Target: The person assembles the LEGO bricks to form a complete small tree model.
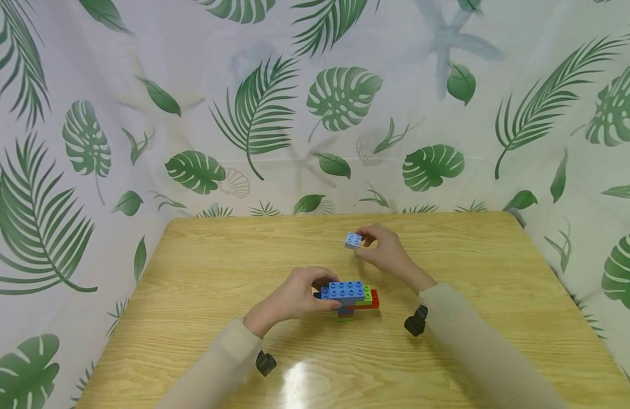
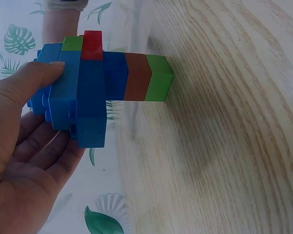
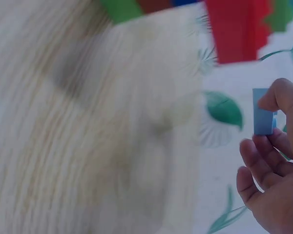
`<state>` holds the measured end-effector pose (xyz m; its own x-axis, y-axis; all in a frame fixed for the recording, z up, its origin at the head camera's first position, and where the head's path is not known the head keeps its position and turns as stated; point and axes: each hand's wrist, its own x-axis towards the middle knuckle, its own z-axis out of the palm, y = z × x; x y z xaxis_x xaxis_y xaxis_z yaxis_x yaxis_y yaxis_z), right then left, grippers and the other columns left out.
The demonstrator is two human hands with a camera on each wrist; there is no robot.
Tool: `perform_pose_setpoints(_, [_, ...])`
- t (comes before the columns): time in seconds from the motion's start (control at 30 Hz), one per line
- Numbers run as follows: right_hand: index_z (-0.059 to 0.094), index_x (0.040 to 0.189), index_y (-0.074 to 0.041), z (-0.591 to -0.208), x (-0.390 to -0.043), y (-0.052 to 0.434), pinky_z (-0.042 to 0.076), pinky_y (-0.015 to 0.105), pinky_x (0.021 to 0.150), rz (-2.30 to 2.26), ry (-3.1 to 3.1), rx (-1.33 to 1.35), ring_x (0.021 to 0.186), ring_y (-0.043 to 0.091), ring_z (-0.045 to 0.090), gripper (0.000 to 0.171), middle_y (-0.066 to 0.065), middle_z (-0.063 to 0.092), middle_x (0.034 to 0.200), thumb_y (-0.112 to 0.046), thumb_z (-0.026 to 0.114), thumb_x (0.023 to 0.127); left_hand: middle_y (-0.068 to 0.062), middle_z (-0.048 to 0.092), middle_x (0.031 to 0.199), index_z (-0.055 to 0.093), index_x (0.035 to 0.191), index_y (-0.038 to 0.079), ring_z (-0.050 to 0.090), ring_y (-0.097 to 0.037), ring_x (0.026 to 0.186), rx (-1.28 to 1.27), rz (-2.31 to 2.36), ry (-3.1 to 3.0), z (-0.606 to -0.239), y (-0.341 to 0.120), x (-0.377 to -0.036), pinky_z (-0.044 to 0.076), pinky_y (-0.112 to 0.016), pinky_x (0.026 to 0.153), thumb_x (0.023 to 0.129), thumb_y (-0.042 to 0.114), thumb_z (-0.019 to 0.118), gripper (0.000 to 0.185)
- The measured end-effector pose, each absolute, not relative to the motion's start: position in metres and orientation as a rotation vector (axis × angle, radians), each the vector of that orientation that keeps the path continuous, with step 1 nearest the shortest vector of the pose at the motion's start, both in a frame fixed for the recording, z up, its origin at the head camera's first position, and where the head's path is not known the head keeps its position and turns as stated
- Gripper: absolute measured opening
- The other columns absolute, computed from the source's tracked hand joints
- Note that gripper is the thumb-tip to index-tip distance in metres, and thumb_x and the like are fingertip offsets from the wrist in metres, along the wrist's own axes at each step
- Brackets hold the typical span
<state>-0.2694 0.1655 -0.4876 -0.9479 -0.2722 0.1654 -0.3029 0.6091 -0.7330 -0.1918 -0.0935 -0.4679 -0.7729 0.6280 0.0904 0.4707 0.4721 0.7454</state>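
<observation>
No text, label, brand, number or sign could be read in any of the three views. The bricks near the hands bore no lettering that showed, the desk carried only wood grain, and the cloth behind it had only a leaf pattern.
</observation>
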Motion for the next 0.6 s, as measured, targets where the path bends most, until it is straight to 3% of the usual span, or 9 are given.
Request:
perform_pose_setpoints(0.23, [0.075,0.119,-0.007,-0.466,-0.242,0.167,0.046,0.029,0.073,1.225,-2.717,0.753,0.094,0.025,0.062,0.031,0.008,0.069,0.106,-0.015,0.079,0.089,-0.007,0.075,0.118,0.072,0.125,0.007,0.070,-0.018,0.101,0.970,1.184,2.525,-0.468,-0.094,-0.192,0.061,-0.041,0.093,0.091,0.021,0.085,0.039])
perform_pose_setpoints(0.43, [0.076,0.117,-0.012,-0.456,-0.223,0.167,0.046,0.030,0.074,1.208,-2.700,0.888,0.092,0.019,0.059,0.028,0.000,0.068,0.102,-0.012,0.080,0.089,-0.006,0.075,0.118,0.072,0.124,0.008,0.070,-0.016,0.100,0.977,1.179,2.532,-0.468,-0.094,-0.192,0.060,-0.033,0.091,0.091,0.022,0.085,0.039])
perform_pose_setpoints(0.6, [0.076,0.116,-0.014,-0.448,-0.211,0.167,0.048,0.032,0.075,1.208,-2.698,0.942,0.092,0.018,0.059,0.029,-0.003,0.068,0.102,-0.012,0.081,0.088,-0.006,0.075,0.118,0.072,0.124,0.008,0.070,-0.017,0.101,0.975,1.188,2.527,-0.469,-0.094,-0.192,0.060,-0.036,0.092,0.091,0.022,0.085,0.038])
